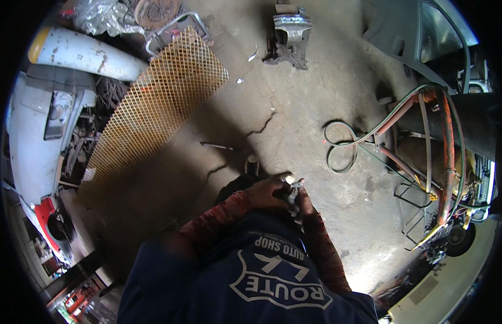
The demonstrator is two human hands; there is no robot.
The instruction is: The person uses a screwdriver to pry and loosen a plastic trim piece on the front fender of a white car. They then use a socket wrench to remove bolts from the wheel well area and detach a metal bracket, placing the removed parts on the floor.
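Observation:
Close in front of my body, both hands meet around a small grey metal part [293, 198] whose exact kind I cannot make out. My left hand [266, 193] is closed on it from the left, with its fingers curled. From the right, my right hand [305, 203] grips the same part, its thumb and fingers near the top. A pale, bright round spot [289, 179] shows at the upper end, between the hands. Palms and fingers hide much of the part. Red patterned sleeves cover both forearms.
A rusty mesh panel [159, 102] leans at the left beside scrap and pale body panels [37, 129]. A thin rod [217, 146] lies on the cracked concrete. Ahead stands a metal vise-like block [290, 38]. At the right, looped hoses [342, 146] run to an orange-framed cart [448, 151].

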